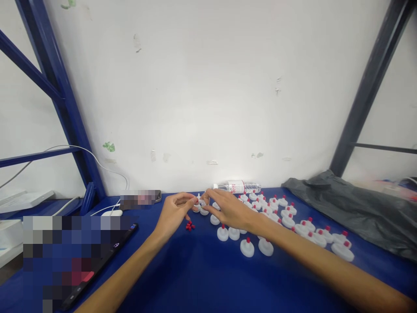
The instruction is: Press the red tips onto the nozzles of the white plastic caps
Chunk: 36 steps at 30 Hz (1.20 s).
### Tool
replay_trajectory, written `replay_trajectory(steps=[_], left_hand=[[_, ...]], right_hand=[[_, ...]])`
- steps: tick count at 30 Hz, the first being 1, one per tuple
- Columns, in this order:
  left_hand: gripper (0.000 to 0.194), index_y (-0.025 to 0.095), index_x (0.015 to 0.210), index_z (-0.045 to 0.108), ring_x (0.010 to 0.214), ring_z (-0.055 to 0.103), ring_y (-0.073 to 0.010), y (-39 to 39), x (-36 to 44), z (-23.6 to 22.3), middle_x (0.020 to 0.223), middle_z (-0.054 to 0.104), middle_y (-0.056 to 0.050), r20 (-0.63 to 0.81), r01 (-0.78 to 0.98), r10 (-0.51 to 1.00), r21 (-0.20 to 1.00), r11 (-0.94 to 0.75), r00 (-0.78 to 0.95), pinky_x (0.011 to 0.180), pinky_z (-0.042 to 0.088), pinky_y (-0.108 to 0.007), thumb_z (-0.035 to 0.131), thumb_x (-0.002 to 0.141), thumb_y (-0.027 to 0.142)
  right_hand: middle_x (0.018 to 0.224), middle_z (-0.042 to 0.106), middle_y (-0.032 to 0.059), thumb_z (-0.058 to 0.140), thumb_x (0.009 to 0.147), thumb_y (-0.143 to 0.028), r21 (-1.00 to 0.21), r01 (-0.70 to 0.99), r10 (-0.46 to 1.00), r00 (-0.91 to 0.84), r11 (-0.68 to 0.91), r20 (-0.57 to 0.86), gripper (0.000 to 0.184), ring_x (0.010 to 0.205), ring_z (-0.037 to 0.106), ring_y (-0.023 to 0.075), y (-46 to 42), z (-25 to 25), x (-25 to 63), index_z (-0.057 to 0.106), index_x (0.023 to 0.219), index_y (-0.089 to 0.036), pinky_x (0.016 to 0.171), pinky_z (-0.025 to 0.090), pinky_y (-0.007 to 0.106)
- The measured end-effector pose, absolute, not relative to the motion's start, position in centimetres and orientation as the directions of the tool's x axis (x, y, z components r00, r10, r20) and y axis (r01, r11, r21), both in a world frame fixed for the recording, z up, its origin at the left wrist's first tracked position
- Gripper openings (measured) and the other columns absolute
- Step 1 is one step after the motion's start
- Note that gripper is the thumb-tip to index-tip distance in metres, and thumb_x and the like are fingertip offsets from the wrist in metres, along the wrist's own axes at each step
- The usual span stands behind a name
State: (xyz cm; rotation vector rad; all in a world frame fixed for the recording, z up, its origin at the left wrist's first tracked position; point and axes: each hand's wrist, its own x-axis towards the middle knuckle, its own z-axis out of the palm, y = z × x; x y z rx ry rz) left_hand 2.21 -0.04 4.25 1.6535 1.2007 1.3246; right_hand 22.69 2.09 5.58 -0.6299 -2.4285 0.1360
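My left hand [175,212] is curled, its fingertips pinched just above a small heap of red caps [190,226] on the blue table [195,278]. My right hand [228,210] reaches over a cluster of white round lids, fingers bent around one white lid [203,208] between the two hands. Several white lids with red caps [246,247] lie in rows to the right. Whether the left fingertips hold a red cap is too small to tell.
A clear plastic bottle [239,187] lies against the white wall. A dark grey plastic sheet [352,208] covers the table's right side. A phone [107,256] lies at the left, with white cables [107,211] and blue rack posts [58,100] behind.
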Motion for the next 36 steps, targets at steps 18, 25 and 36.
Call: replay_trajectory(steps=[18, 25, 36], left_hand=[[0.034, 0.017, 0.081, 0.055, 0.044, 0.061, -0.0121, -0.4, 2.5, 3.2, 0.077, 0.070, -0.005, 0.283, 0.334, 0.949, 0.889, -0.314, 0.140, 0.047, 0.051, -0.025, 0.056, 0.089, 0.050], [0.036, 0.018, 0.079, 0.051, 0.049, 0.065, -0.0176, -0.5, 2.5, 3.3, 0.066, 0.070, -0.007, 0.233, 0.351, 0.952, 0.890, -0.291, 0.198, 0.048, 0.052, -0.029, 0.050, 0.089, 0.053], [0.015, 0.024, 0.083, 0.072, 0.093, 0.059, -0.0274, -0.4, 1.4, 3.7, 0.092, 0.070, -0.006, 0.435, 0.718, 0.851, 0.487, -0.496, 0.294, 0.080, 0.046, -0.038, 0.060, 0.087, 0.034]], right_hand=[[0.091, 0.056, 0.0041, 0.036, 0.070, 0.011, 0.008, 0.341, 0.296, -0.826, 0.940, 0.480, 0.042, 0.097, 0.050, 0.0217, 2.5, 4.5, 22.8, 0.042, 0.093, -0.024, 0.084, 0.044, 0.032], [0.093, 0.056, 0.0058, 0.036, 0.057, 0.010, 0.080, 0.365, 0.291, -0.839, 0.927, 0.460, 0.052, 0.100, 0.049, 0.0226, 1.2, 4.9, 22.3, 0.041, 0.097, -0.022, 0.082, 0.044, 0.031], [0.122, 0.061, 0.0095, 0.038, 0.101, -0.018, -0.181, 0.618, 0.603, -0.590, 0.765, 0.537, 0.028, 0.102, 0.063, 0.0219, 5.5, 5.0, 24.6, 0.058, 0.122, -0.022, 0.088, 0.048, 0.036]])
